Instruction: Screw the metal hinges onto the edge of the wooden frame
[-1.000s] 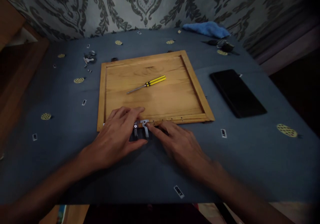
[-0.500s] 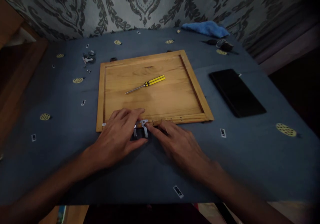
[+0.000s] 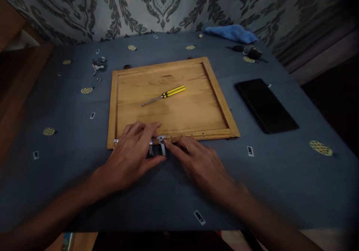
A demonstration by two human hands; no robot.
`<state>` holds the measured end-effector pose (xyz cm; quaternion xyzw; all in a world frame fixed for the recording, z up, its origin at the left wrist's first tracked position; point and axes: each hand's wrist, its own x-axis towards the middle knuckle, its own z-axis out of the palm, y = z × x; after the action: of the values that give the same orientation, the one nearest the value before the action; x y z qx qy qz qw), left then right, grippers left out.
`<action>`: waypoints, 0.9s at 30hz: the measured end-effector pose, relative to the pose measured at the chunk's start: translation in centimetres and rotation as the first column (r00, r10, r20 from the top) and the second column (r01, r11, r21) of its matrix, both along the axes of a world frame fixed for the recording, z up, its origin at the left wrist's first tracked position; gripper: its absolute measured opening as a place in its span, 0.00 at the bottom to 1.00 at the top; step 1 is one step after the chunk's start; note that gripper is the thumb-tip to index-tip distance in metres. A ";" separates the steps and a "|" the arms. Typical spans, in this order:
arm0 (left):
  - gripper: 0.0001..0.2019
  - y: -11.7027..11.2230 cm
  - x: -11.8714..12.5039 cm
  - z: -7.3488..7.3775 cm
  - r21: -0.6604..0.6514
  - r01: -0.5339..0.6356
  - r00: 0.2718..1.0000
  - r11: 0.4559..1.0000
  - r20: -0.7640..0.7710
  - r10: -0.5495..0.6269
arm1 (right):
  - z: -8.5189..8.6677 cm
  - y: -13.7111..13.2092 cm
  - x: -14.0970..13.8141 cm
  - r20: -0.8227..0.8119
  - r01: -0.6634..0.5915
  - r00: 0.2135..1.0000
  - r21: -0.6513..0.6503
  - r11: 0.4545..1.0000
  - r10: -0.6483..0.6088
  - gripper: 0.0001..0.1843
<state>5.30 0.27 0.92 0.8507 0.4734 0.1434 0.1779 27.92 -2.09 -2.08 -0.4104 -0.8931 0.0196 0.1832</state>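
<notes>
A wooden framed panel lies on the cloth-covered table. On its near rail sits a silver metal bracket with two arms hanging over the edge and a dark part between them. My left hand is closed around the bracket's left side, thumb below and fingers on the rail, hiding part of it. The index fingertip of my right hand presses the bracket's right end, with the other fingers curled by the rail and the thumb hidden. A yellow-and-black screwdriver rests on the panel.
Small metal hardware with loose screws lies at the back left. A black tablet-like slab is on the right. Behind it are a dark corded item and a blue cloth. The table's near edge runs below my forearms.
Both hands keep their places on the bracket, and the screwdriver lies as before. Only a slight shift of the whole view shows.
</notes>
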 end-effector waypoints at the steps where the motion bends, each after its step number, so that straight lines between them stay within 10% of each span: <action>1: 0.35 0.0 0.0 0.0 0.003 0.001 1.000 1.000 0.002 -0.001 | -0.1 0.0 0.0 0.003 0.004 1.000 0.004 1.000 -0.004 0.21; 27: 0.42 0.1 -0.8 1.2 0.038 0.109 0.988 0.993 -0.110 -0.105 | -0.2 0.2 -0.1 -0.039 -0.002 0.999 0.078 0.997 0.005 0.24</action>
<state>4.53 0.38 2.12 0.8850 0.4327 0.0980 0.1410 27.83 -1.89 -2.29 -0.4009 -0.8901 -0.0069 0.2166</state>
